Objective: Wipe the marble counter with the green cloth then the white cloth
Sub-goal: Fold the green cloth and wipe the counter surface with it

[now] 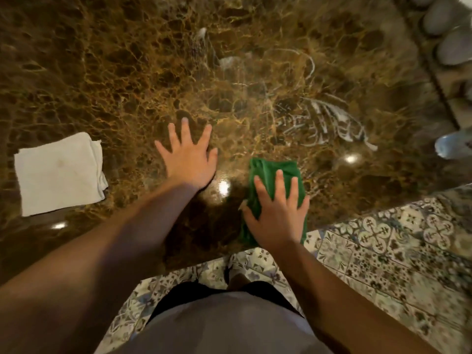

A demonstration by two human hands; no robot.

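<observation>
The white cloth (60, 173) lies folded at far left, in reserve. The left hand (190, 154) rests splayed and empty on the marble counter (115, 72), probably bracing. The right hand (277, 215) presses flat on the green cloth (268, 172) near the front edge, below foam streaks (324, 121).

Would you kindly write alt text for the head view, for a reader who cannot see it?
A person's right hand presses a green cloth flat on a brown marble counter near its front edge, while the left hand rests spread on the stone. A folded white cloth lies apart at the left, and white soapy streaks remain farther back.
</observation>
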